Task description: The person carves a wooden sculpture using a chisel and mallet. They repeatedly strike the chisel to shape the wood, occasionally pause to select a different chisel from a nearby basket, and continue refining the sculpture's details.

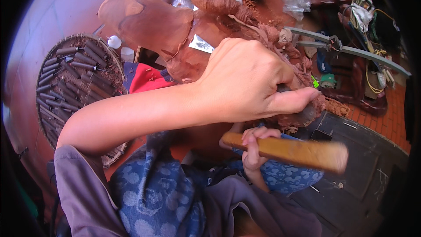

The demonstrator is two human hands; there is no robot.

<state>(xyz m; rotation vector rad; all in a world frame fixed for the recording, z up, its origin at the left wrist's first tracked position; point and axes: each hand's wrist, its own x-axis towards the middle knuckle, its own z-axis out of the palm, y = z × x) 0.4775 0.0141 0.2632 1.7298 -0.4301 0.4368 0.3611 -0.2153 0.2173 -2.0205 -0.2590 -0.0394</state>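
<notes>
both clamped: left hand (pixel 252 81) round dark tool (pixel 307 114); right hand (pixel 256 147) round wooden bar (pixel 302 152), jutting mostly rightward.

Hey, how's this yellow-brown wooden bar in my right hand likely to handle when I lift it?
The wooden bar is probably stiff: it runs straight past your right hand without sagging. It may feel heavy toward its far end, which looks broader and lies away from your grip. Blur softens that end, so whether it would roll is unclear.
</notes>
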